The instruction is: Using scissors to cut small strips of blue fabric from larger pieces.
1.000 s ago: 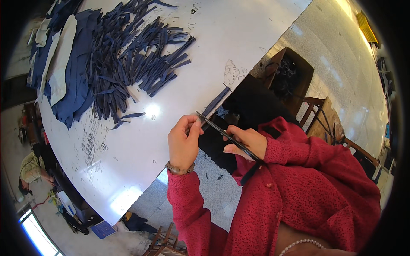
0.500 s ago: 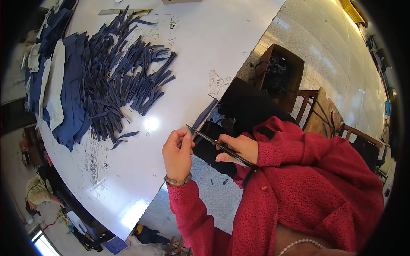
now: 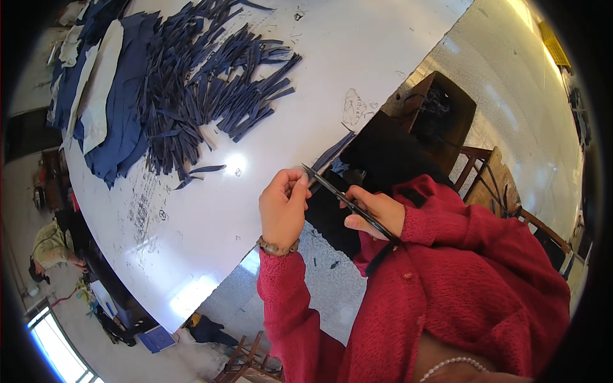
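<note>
My left hand (image 3: 281, 209) is closed over the table's near right edge, its thumb and fingertips pinched on the end of a narrow dark blue fabric strip (image 3: 331, 152). The strip runs away from the fingers along the edge. My right hand (image 3: 378, 212) grips black scissors (image 3: 331, 187), with the blades pointing to the upper left and their tip beside my left fingertips, across the strip's end. Whether the blades are parted is too fine to tell. Farther left on the white table (image 3: 306, 83) lies a large heap of similar strips (image 3: 175, 102).
Blue fabric sheets (image 3: 131, 76) and a white piece (image 3: 105, 92) lie left of the heap. A brown box (image 3: 464, 121) with dark scraps stands beyond the black cloth (image 3: 399, 150) at my lap. Wooden stools are at right and below. Another person (image 3: 54, 246) is at far left.
The whole view has shifted, so the table and heap sit farther up and right. My hands, the scissors and the strip keep nearly the same places relative to each other.
</note>
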Motion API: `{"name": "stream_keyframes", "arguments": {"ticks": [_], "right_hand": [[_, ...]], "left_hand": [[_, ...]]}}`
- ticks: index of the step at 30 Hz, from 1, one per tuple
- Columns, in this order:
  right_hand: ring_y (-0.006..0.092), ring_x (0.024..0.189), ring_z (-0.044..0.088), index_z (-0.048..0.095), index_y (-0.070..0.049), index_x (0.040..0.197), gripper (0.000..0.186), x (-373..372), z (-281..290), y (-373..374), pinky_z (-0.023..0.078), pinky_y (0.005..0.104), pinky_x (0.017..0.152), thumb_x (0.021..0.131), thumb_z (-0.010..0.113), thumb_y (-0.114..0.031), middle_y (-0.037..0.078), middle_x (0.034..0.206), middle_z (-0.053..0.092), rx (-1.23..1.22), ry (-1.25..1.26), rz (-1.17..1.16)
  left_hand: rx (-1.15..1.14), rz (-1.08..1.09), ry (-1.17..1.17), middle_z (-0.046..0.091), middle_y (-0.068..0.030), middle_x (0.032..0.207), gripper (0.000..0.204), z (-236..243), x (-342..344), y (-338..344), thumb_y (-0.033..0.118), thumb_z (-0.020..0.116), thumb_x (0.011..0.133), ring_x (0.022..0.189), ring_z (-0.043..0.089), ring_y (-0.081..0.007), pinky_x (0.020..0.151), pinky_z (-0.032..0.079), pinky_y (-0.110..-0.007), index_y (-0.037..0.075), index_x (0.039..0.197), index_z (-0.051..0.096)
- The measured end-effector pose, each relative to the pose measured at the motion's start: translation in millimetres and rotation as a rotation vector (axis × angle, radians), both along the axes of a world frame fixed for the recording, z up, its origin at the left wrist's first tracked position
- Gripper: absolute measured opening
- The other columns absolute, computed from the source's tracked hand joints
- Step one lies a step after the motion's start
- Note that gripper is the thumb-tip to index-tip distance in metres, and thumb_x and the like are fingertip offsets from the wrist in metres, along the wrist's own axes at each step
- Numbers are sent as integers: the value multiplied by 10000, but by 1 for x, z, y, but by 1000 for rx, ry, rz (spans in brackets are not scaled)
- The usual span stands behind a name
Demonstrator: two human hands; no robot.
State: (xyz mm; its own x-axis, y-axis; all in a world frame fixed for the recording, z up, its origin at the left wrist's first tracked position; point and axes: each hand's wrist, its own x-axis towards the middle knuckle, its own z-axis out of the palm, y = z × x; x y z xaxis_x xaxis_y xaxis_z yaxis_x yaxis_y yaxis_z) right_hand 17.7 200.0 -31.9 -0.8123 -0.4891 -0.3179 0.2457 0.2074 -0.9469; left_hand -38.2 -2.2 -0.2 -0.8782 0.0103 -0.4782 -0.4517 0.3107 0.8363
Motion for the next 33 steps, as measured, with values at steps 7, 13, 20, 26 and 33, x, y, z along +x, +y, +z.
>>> {"name": "stream_keyframes", "arguments": {"ticks": [7,13,20,26,33], "right_hand": [[127,489,483,473,-21,1115,562,-1,2,-2,382,277,483,906,546,-538,36,587,485,21,-14,-8],[134,490,491,487,-8,1088,509,-7,10,-4,388,285,486,913,573,-478,64,590,494,86,-22,-1],[145,510,528,521,-21,1036,448,-11,12,-5,401,284,498,910,599,-444,77,600,538,151,-31,-8],[131,566,559,509,-23,1074,516,-21,21,5,402,266,520,866,648,-475,88,653,564,145,-60,84],[101,580,451,447,-11,1147,626,-28,37,48,373,249,558,861,617,-541,23,703,483,-182,-14,-51]], "left_hand": [[-17,-10,-16,598,-23,726,140,3,-1,2,122,571,930,573,495,-57,530,394,-187,-2,978,616],[-18,-15,-6,600,-23,723,138,1,-1,0,119,573,926,573,501,-59,522,398,-191,-3,972,617],[1,4,-6,595,-18,712,132,1,-2,2,116,573,925,566,497,-57,518,396,-191,-2,965,616],[70,76,15,586,-10,703,127,1,1,-4,121,566,933,550,478,-47,502,372,-178,8,967,613],[361,39,-63,664,-62,834,138,19,-4,19,145,552,952,559,527,-60,484,365,-172,30,1017,591]]}}
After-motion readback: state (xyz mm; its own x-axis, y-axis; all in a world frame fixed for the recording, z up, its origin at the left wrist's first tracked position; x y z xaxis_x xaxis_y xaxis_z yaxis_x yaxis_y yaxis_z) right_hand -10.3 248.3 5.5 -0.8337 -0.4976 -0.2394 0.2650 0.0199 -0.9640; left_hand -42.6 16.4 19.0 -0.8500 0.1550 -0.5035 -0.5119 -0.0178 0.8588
